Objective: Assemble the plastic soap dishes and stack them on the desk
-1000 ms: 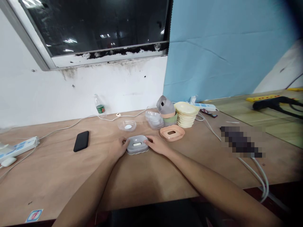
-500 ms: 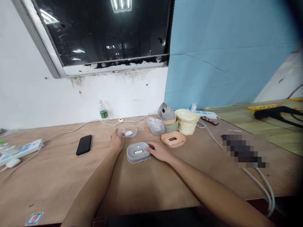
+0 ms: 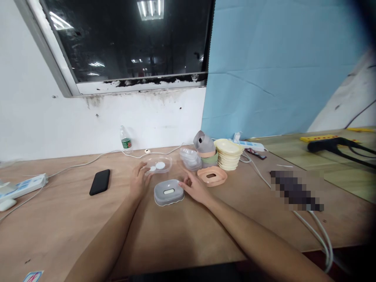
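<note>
My left hand is by the left end of a clear plastic tray, its thumb and forefinger closed at a small white disc. A larger white round piece lies in that tray. In front of me sits a grey soap box with a clear layer on top and a pale strip in its slot. My right hand lies at the box's right corner, thumb touching the edge and forefinger lifted away. Just beyond it is a peach-coloured dish with an oval slot.
Behind stand nested clear trays, a grey piece atop a green one, and stacked cream dishes. A phone lies left, near a power strip. A bottle stands by the wall; cables cross the table.
My left hand has drawn back slightly from the tray, and a second white disc now shows at its fingertips. The right forefinger has lifted off the grey box. The view has shifted slightly.
</note>
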Available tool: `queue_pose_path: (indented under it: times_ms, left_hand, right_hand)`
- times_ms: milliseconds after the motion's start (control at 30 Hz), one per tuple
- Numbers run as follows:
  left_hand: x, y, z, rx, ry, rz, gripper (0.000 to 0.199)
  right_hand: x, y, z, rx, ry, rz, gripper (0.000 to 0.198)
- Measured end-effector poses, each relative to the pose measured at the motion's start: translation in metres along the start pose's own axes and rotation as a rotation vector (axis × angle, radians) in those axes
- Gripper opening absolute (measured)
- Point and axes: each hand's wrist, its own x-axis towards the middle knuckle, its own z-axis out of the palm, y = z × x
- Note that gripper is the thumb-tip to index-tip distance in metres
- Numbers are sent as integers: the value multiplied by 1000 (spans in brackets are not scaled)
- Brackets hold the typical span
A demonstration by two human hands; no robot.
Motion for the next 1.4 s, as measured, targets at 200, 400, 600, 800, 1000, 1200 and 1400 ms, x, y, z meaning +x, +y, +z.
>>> queue_pose_path:
  times_ms: [200, 400, 600, 800, 1000, 1200, 1400]
  left_hand:
    - [-17, 34, -20, -129, -113, 218, 30]
    - [-21, 50, -24, -203, -175, 4, 49]
    - [-14, 48, -21, -195, -342, -145, 43]
    - [-14, 44, -15, -232, -514, -385, 41]
    - [-18, 36, -9, -335, -658, -553, 36]
    - [-21, 31, -9, -329, -670, -480, 34]
    - [-28, 25, -4, -351, -655, -383, 36]
  right_hand:
    - [-9, -5, -1, 40, 98, -243, 48]
    - [-11, -7, 4, 184, 93, -61, 46]
    - [0, -1, 8, 67, -5, 52, 57]
    - [1, -1, 6, -232, -168, 170, 68]
    - [0, -5, 5, -371, -256, 197, 72]
    - [2, -3, -1, -335, -306, 127, 72]
    - [1, 0, -5, -287, -341, 87, 69]
